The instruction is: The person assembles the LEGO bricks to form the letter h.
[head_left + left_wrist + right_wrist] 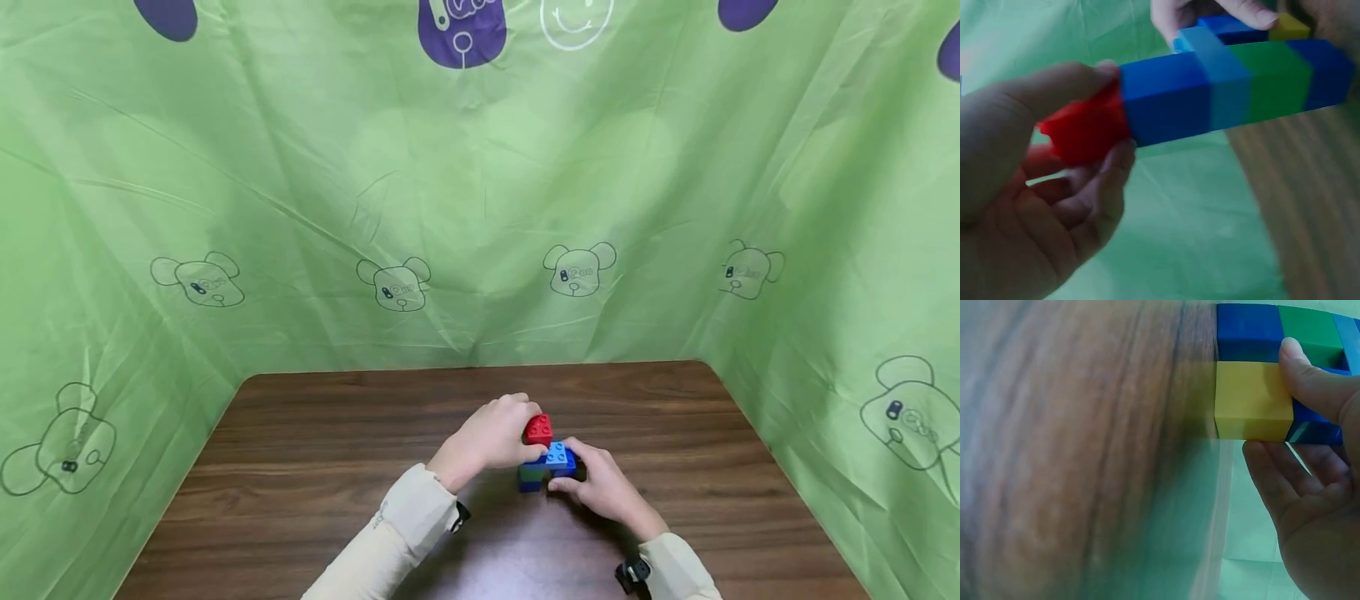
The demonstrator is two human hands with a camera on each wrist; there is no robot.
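Observation:
In the head view, a small structure of toy building blocks stands on the table. My left hand [491, 437] pinches the red block [537, 427] on top between thumb and fingers. Below it, the left wrist view shows a blue block [1166, 97], a light blue block [1230, 90], a green block [1280, 81] and another blue block [1329, 74] in one column. My right hand [603, 485] holds the shorter side column, thumb on one face and fingers opposite. That column has a yellow block [1254, 394] at its base and a dark blue block [1316, 425] above, partly hidden by the thumb.
The brown wooden table [315, 467] has its far edge behind the blocks. A green patterned cloth [480, 208] hangs around the back and sides. Black straps with small devices sit at both wrists.

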